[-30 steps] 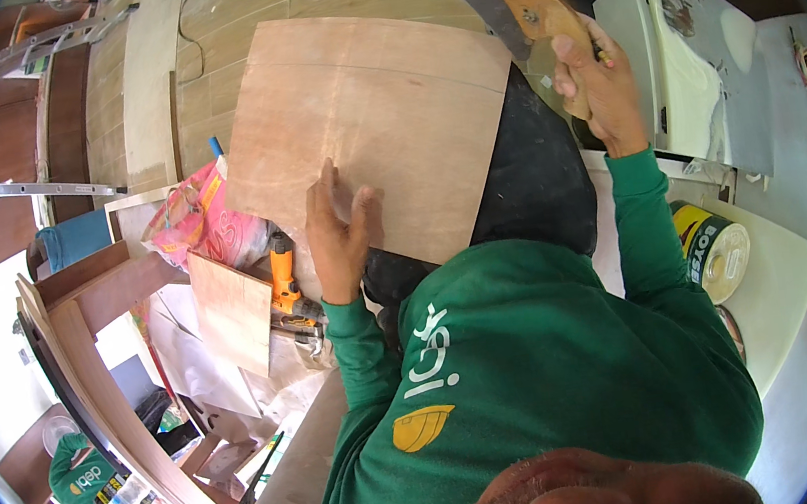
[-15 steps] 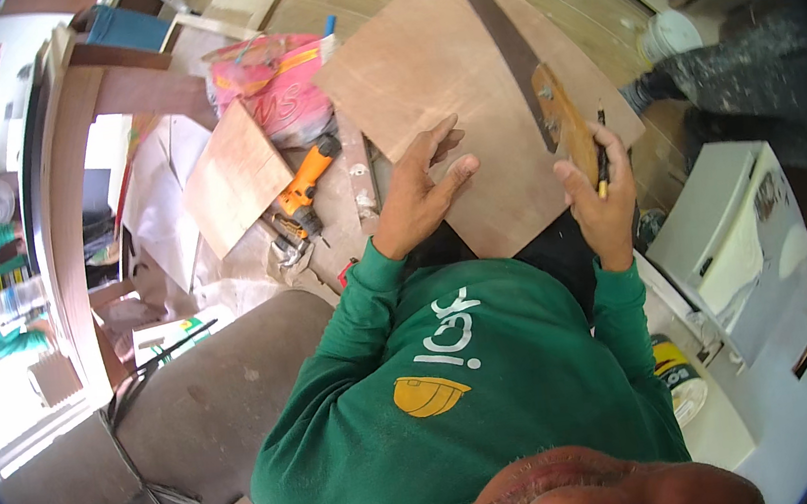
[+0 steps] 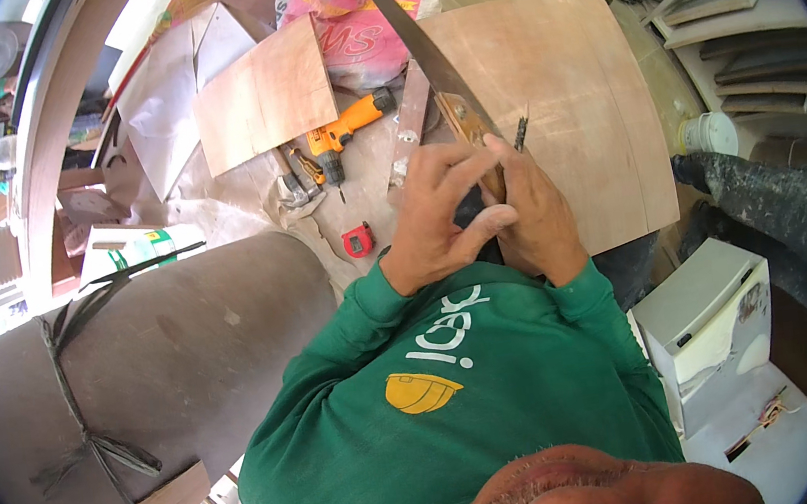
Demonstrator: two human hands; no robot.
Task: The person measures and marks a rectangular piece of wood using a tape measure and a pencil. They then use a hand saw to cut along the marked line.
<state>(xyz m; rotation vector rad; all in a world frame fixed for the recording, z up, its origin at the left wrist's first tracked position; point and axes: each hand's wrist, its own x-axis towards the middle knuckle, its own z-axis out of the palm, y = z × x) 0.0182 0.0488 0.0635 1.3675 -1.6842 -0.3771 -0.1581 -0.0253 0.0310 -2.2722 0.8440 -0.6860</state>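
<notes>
My right hand [image 3: 537, 205] is closed round the wooden handle [image 3: 468, 121] of a handsaw [image 3: 412, 34], whose long dark blade points up and away to the left. A dark pencil [image 3: 521, 134] sticks out between the fingers of the same hand. My left hand [image 3: 439, 209] has come up against the handle and the right hand, its thumb and curved fingers apart; whether it bears any of the saw's weight I cannot make out. Beyond and to the right lies a large plywood sheet [image 3: 566, 101], partly under the saw.
Left of the saw lie an orange cordless drill [image 3: 346, 126], a red tape measure [image 3: 358, 240] and a smaller plywood piece [image 3: 269, 97]. A pink bag [image 3: 362, 40] sits behind. A brown roll [image 3: 181, 330] is near left; a person's trousered leg [image 3: 768, 182] and white appliance [image 3: 702, 301] are right.
The saw and my right hand have moved left, away from the sheet's right side. My left hand has lifted off the plywood to meet the handle. The view has shifted, too.
</notes>
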